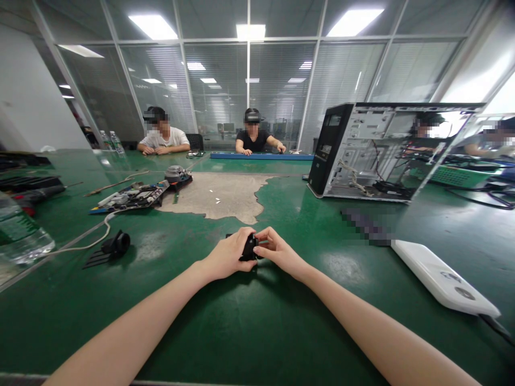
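Black part (248,247) sits between the two hands, held by the left and met by the right, near the middle of the green table (241,332); whether it touches the tabletop cannot be told.

The left hand (225,255) is curled closed around it from the left, fingers over the far side and thumb along the near side. The right hand (284,257) is partly closed, thumb and forefinger pinching at the part's right edge, the other fingers bent.

Around them, from the left, a clear bottle (24,230) stands at the table's edge of view, then a black piece with a ring (116,245) lies beside a pale cable (105,228). Farther back lie circuit boards (134,197). To the right of the hands stands an open computer case (336,153), and nearer lies a white power bank (442,276).
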`<state>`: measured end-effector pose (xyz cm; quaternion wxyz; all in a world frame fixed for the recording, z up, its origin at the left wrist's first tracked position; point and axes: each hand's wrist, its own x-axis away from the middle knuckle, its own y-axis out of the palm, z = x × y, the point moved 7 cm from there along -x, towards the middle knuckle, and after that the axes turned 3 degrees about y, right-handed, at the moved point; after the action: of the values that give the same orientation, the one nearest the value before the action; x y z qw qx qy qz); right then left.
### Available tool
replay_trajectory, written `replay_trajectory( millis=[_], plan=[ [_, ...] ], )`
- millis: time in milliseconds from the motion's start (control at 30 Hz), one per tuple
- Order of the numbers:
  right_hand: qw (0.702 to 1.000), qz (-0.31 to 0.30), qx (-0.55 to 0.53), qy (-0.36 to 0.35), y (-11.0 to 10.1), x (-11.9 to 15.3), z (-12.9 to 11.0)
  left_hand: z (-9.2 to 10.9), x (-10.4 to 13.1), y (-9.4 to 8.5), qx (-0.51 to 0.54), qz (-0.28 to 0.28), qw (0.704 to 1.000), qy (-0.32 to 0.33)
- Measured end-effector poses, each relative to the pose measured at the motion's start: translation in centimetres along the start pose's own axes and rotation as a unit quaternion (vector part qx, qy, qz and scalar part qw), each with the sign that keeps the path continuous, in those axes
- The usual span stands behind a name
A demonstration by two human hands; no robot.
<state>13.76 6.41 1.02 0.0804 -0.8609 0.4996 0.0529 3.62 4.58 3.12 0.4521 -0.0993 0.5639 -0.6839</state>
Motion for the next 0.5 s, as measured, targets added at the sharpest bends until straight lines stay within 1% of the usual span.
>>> replay_trajectory(
  millis=[167,300,367,500],
  plan=[
    [0.999,0.006,0.007,0.032,-0.28,0.0,0.43,0.0,-0.02,-0.03,0.008,0.001,1.0,-0.001],
    [0.999,-0.032,-0.009,0.015,0.18,0.05,0.13,-0.03,-0.01,-0.01,0.01,0.004,1.0,-0.001],
    [0.999,-0.039,-0.014,0.006,0.36,0.09,-0.04,0.02,-0.01,0.0,0.007,0.004,1.0,0.004],
    [1.0,-0.006,-0.007,0.0,0.1,0.1,-0.19,0.03,-0.02,0.0,0.004,0.003,1.0,0.004]
  ],
)
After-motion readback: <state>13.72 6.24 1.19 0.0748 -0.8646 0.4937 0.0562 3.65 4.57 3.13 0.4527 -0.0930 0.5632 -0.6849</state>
